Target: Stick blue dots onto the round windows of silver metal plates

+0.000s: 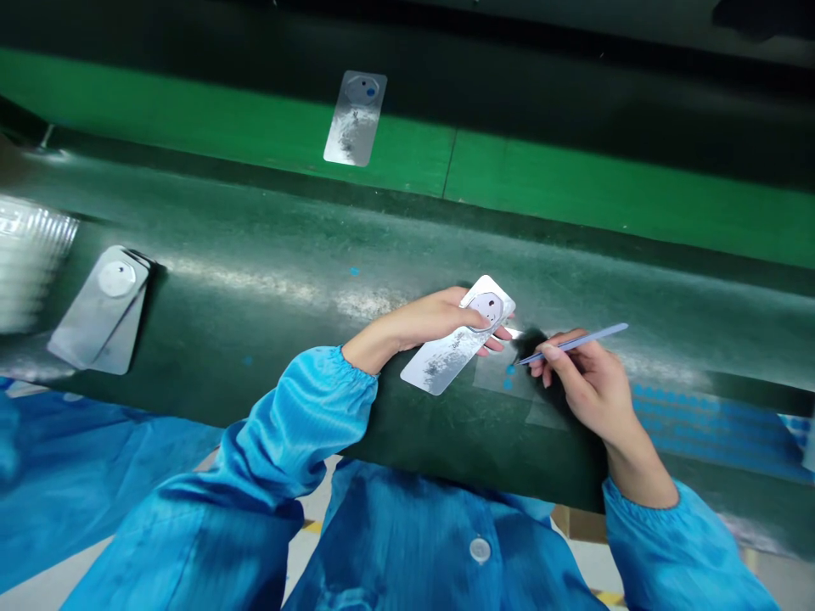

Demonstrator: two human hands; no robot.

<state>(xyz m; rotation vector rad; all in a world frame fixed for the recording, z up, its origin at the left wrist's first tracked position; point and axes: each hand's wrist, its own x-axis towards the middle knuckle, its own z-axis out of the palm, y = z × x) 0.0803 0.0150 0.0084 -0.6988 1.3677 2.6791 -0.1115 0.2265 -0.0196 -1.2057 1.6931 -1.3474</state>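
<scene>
1. Clock directions are taken from the middle of the view. The left hand (424,321) is closed around a silvery round-cornered panel (442,361), its thumb lying across the panel near a round window and its fingertips showing past the far edge.
2. The panel's long axis runs from 7 o'clock to 1 o'clock, with the window end at 1 o'clock, turned toward the right hand (592,386).
3. The right hand is pinched shut on slim pale-blue tweezers (576,343) – they could be a pick; the tip is too small to tell. The tip points toward 9 o'clock, just beside the panel's edge.
4. Under that tip, small blue dots (509,370) sit by a clear film (490,373) on the green mat (446,445).
5. A sheet of blue dots (700,420) lies at 3 o'clock, a stack of panels (98,310) at 9 o'clock, and a single panel (353,119) at 12 o'clock – on a bright green strip (191,144).
</scene>
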